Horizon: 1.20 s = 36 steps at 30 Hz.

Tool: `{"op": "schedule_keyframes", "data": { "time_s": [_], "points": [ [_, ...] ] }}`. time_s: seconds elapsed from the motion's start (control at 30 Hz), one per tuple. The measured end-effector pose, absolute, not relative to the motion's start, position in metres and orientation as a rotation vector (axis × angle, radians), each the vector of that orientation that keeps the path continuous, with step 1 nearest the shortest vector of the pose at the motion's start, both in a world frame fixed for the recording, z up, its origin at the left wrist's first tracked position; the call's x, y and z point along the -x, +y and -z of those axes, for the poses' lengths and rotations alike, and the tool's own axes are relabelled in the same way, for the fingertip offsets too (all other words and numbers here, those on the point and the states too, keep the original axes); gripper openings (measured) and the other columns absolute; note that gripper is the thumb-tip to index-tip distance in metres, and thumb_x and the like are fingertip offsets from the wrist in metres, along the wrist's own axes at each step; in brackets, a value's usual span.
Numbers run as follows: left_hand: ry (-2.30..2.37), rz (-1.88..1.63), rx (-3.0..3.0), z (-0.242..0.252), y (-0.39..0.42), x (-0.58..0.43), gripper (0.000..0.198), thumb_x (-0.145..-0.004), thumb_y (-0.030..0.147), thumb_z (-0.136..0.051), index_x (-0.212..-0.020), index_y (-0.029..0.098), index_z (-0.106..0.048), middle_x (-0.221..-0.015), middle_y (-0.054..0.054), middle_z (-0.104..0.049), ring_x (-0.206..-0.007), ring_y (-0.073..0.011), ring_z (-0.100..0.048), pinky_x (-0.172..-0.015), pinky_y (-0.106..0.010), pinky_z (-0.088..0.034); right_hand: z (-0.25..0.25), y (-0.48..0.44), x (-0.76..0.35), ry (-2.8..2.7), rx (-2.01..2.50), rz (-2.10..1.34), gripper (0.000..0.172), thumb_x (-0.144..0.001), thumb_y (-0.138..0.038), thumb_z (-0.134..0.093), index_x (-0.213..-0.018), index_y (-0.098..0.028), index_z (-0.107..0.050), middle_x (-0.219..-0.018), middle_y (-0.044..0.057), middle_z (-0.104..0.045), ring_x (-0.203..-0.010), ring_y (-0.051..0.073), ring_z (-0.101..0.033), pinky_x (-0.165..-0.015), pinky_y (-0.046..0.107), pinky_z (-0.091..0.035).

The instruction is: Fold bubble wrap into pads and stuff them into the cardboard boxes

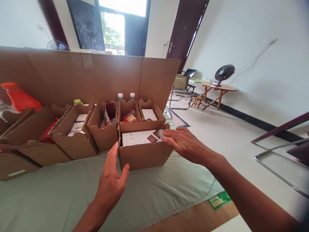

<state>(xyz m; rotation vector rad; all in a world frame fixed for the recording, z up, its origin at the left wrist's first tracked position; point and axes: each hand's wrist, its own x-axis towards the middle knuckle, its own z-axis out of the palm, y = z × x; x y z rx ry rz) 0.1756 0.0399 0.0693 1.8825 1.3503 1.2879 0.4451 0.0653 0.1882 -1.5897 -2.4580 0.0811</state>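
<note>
A small open cardboard box (145,154) stands on the green-grey cloth (60,196) in front of me. Inside lies a white card or packet with dark red patches (141,137). My left hand (111,180) is against the box's left front corner, fingers apart and thumb touching the front wall. My right hand (185,143) lies flat over the box's right rim, fingers stretched out and touching the white packet's right end.
More open cardboard boxes (77,135) with packets and two bottles (125,96) stand behind and to the left. A tall cardboard sheet (96,77) rises at the back. An orange object (20,98) is far left. A chair, a table and a fan (223,74) stand across the floor.
</note>
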Motion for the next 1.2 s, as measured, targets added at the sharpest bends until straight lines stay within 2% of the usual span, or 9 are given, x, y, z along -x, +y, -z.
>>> {"op": "schedule_keyframes", "data": {
  "time_s": [0.13, 0.27, 0.37, 0.5, 0.7, 0.87, 1.0, 1.1, 1.2],
  "points": [
    [1.359, -1.273, -1.857, -0.069, 0.039, -0.174, 0.07, -0.094, 0.03, -0.055, -0.157, 0.028, -0.025, -0.157, -0.014, -0.043, -0.144, -0.0321, -0.042, -0.115, -0.06, -0.038, -0.179, 0.06, -0.452, -2.354, 1.581, -0.048, 0.049, -0.106, -0.05, -0.029, -0.101, -0.025, -0.071, -0.11, 0.004, -0.076, -0.108, 0.026, -0.067, -0.098, 0.045, -0.041],
    [1.369, -1.269, -1.694, -0.065, 0.04, -0.173, 0.073, -0.093, 0.032, -0.057, -0.158, 0.03, -0.023, -0.157, -0.013, -0.043, -0.142, -0.0319, -0.044, -0.114, -0.06, -0.039, -0.169, 0.039, -0.47, -1.96, 1.524, 0.077, 0.04, -0.102, -0.048, -0.042, -0.12, -0.025, -0.07, -0.134, 0.009, -0.068, -0.13, 0.03, -0.057, -0.109, 0.051, -0.038],
    [1.305, -1.245, -1.543, -0.057, 0.046, -0.174, 0.075, -0.093, 0.033, -0.057, -0.158, 0.031, -0.021, -0.159, -0.013, -0.04, -0.139, -0.0311, -0.048, -0.111, -0.058, -0.044, -0.146, 0.027, -0.482, -1.601, 1.55, -0.016, 0.039, -0.097, -0.049, -0.053, -0.125, -0.025, -0.066, -0.129, 0.01, -0.069, -0.123, 0.029, -0.062, -0.105, 0.051, -0.045],
    [1.17, -1.21, -1.427, -0.046, 0.054, -0.181, 0.078, -0.089, 0.033, -0.058, -0.158, 0.022, -0.022, -0.154, -0.018, -0.045, -0.136, -0.0313, -0.052, -0.11, -0.054, -0.047, -0.099, 0.032, -0.473, -1.512, 1.506, -0.462, 0.053, -0.091, -0.054, -0.061, -0.133, -0.022, -0.057, -0.129, 0.013, -0.068, -0.113, 0.029, -0.067, -0.091, 0.046, -0.056],
    [1.09, -1.238, -1.474, -0.045, 0.04, -0.182, 0.074, -0.092, 0.027, -0.053, -0.159, 0.022, -0.021, -0.152, -0.017, -0.049, -0.133, -0.0286, -0.056, -0.109, -0.049, -0.049, -0.066, 0.029, -0.436, -1.474, 1.514, -0.58, 0.047, -0.093, -0.056, -0.055, -0.12, -0.018, -0.06, -0.115, 0.012, -0.072, -0.099, 0.027, -0.068, -0.085, 0.041, -0.056],
    [1.187, -1.222, -1.534, -0.042, 0.007, -0.167, 0.07, -0.095, 0.028, -0.05, -0.159, 0.025, -0.022, -0.147, -0.015, -0.055, -0.128, -0.0264, -0.061, -0.101, -0.043, -0.056, -0.075, -0.003, -0.421, -1.514, 1.552, -0.511, 0.044, -0.093, -0.055, -0.055, -0.114, -0.018, -0.062, -0.102, 0.009, -0.073, -0.089, 0.027, -0.067, -0.074, 0.038, -0.055],
    [1.22, -1.149, -1.529, -0.059, -0.013, -0.15, 0.064, -0.096, 0.032, -0.053, -0.155, 0.025, -0.028, -0.137, -0.013, -0.064, -0.124, -0.0262, -0.064, -0.095, -0.04, -0.059, -0.107, -0.02, -0.405, -1.536, 1.452, -0.477, 0.043, -0.093, -0.051, -0.058, -0.121, -0.02, -0.06, -0.107, 0.008, -0.072, -0.095, 0.026, -0.066, -0.081, 0.036, -0.054],
    [1.24, -1.261, -1.527, -0.093, -0.024, -0.139, 0.061, -0.096, 0.033, -0.056, -0.152, 0.026, -0.034, -0.131, -0.011, -0.066, -0.122, -0.026, -0.064, -0.091, -0.037, -0.06, -0.14, -0.026, -0.393, -1.511, 1.341, -0.449, 0.045, -0.093, -0.048, -0.061, -0.13, -0.023, -0.056, -0.122, 0.008, -0.069, -0.108, 0.027, -0.063, -0.089, 0.036, -0.052],
    [1.269, -1.43, -1.597, -0.122, -0.031, -0.133, 0.055, -0.095, 0.031, -0.057, -0.148, 0.027, -0.041, -0.129, -0.009, -0.067, -0.119, -0.0244, -0.064, -0.092, -0.036, -0.058, -0.162, -0.03, -0.381, -1.463, 1.244, -0.384, 0.041, -0.094, -0.044, -0.062, -0.13, -0.026, -0.055, -0.122, 0.007, -0.067, -0.108, 0.025, -0.062, -0.09, 0.035, -0.05]
  ]
}}
